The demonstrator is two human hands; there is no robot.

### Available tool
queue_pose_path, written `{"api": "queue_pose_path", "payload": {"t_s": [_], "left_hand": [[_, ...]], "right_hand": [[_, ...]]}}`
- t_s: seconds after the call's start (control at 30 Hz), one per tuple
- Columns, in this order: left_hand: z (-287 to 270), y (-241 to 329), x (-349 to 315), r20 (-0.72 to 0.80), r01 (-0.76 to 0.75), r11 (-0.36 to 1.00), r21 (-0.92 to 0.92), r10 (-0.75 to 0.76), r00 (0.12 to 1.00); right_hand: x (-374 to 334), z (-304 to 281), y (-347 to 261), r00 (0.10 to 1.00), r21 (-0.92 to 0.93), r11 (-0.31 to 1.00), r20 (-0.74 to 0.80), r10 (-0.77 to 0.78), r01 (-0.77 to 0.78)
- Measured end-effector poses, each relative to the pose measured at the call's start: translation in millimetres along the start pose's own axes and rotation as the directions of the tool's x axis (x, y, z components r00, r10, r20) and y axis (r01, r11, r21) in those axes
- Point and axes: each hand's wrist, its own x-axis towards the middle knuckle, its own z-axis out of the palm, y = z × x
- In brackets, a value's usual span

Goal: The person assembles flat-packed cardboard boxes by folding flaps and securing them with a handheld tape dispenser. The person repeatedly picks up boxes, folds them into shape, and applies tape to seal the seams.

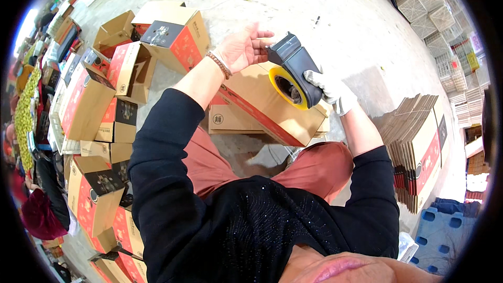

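My right hand (335,91), in a white glove, grips a black tape dispenser (304,68) loaded with a roll of yellow tape (283,88). The dispenser's front end points up and to the left. Close to that end is my bare left hand (245,48), palm up with its fingers stretched and apart; whether a fingertip touches the dispenser, I cannot tell. Below both hands, in front of my knees, lies a brown cardboard box (280,112) with a red side. Its far part is partly covered by the dispenser and my hands.
Several red, black and brown boxes (89,105) crowd the left side, some with open ends. To the right stands a stack of flattened cartons (419,147), with a blue plastic pallet (443,238) nearer me. Pale plastic crates (432,10) line the far right.
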Motion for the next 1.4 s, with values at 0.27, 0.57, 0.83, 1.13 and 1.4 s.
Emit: {"api": "queue_pose_path", "payload": {"t_s": [0.27, 0.57, 0.83, 1.13, 1.4], "left_hand": [[13.1, 30.8, 10.1, -0.124, 0.06, 0.548, 0.834, 0.082, 0.989], [24.2, 26.5, 25.4, 0.31, -0.156, -0.341, 0.927, 0.461, 0.831], [-80.2, 100.8, 7.0, -0.108, 0.202, -0.097, 0.975, 0.586, 0.803], [-175.0, 26.7, 45.6, -0.245, 0.177, 0.207, 0.962, 0.373, 0.895], [-176.9, -34.0, 70.8, -0.316, 0.31, 0.064, 0.949, 0.144, 0.938]], "right_hand": [[3.3, 6.3, -1.4, 0.999, -0.044, 0.998, -0.008, -0.051, 0.051], [8.5, 1.7, -1.3, 0.997, -0.01, 0.999, -0.067, -0.031, 0.03], [-3.1, 6.7, -5.7, 0.994, -0.074, 0.995, -0.091, 0.061, -0.068], [21.9, 20.4, -9.5, 0.987, -0.122, 0.984, -0.12, 0.111, -0.126], [30.6, 25.8, -24.5, 0.947, -0.123, 0.951, -0.193, 0.257, -0.283]]}}
